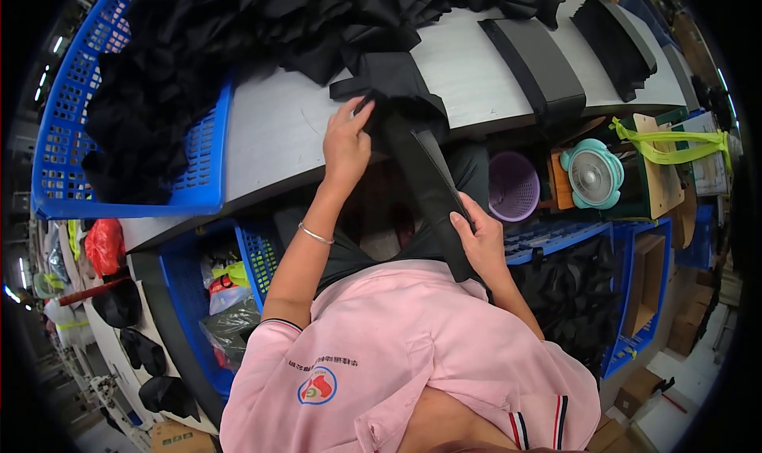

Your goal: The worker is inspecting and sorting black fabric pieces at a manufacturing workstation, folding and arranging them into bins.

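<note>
Between my hands, over the near edge of the pale worktable [270, 127], is a long black fabric piece [419, 167]. My left hand [347, 143] is closed at its far end, thumb and fingers pinching the dark cloth. Lower down and to the right, my right hand [481, 240] grips the near end, which hangs over my lap with a stiff straight edge showing. Another folded black fabric piece [393, 76] lies on the table just beyond my left hand. A large heap of loose black fabric [294, 24] spreads across the far side.
A blue plastic basket [214, 163] full of black cloth stands at the left. Two stacks of black panels, a nearer stack [548, 68] and a farther stack [623, 40], lie at the right. Below the table are a purple bin [513, 187] and a turquoise fan [594, 175].
</note>
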Demonstrator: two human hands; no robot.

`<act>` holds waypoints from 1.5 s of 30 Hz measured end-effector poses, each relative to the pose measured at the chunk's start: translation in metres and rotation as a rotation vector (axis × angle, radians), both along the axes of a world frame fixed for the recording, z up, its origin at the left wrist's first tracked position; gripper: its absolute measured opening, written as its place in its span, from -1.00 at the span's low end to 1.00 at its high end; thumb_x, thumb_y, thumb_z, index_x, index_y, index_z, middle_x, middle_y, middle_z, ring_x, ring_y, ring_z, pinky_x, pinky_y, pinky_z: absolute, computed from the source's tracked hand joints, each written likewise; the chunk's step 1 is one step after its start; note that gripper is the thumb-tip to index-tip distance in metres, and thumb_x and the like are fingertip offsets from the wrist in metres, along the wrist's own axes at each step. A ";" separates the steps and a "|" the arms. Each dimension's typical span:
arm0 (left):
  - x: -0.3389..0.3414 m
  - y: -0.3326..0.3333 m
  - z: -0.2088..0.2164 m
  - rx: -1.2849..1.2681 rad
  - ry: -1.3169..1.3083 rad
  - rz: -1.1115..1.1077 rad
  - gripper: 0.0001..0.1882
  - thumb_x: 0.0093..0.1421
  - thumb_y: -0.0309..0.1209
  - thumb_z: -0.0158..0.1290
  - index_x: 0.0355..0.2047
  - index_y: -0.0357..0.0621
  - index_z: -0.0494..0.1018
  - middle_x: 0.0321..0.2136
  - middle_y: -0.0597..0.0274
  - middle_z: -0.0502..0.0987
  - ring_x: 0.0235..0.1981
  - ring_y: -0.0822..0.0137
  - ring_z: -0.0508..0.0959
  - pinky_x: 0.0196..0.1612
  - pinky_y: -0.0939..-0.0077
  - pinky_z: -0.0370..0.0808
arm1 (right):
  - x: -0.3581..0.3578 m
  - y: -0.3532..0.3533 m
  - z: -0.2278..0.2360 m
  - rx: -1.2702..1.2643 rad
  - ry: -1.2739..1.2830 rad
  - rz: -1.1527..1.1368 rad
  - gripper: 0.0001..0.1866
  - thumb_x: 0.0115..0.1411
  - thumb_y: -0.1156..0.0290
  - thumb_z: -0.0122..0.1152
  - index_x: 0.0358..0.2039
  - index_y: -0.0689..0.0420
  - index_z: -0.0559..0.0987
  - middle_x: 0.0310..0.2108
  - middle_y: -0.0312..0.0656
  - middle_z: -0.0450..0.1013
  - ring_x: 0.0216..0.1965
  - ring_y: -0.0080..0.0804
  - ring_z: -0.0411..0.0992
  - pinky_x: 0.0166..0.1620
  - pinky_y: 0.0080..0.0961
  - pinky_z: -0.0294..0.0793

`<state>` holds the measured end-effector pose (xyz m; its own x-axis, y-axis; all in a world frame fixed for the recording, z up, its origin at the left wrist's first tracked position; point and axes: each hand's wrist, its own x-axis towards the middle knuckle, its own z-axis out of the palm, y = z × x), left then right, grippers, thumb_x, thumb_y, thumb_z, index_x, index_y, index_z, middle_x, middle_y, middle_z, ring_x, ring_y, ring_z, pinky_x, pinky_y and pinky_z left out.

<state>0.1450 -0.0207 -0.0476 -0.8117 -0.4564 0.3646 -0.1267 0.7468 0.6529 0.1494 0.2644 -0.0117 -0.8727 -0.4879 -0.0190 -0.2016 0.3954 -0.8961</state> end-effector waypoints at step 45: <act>0.055 0.086 0.062 0.382 0.516 0.007 -0.25 -0.16 -0.84 -0.04 0.11 -0.10 0.51 -0.05 0.17 0.42 -0.28 0.37 0.47 -0.40 0.60 0.47 | -0.056 -0.125 -0.008 -1.290 -1.147 0.168 -0.58 0.26 0.27 0.19 0.04 0.24 0.45 -0.06 -0.09 0.49 -0.09 -0.25 0.52 -0.04 -0.31 0.61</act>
<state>0.2003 0.0649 0.0140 -0.5720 -0.6361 0.5178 0.2707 0.4495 0.8513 0.0931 0.1391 -0.0197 -0.6377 -0.7639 -0.0993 0.7515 -0.5886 -0.2980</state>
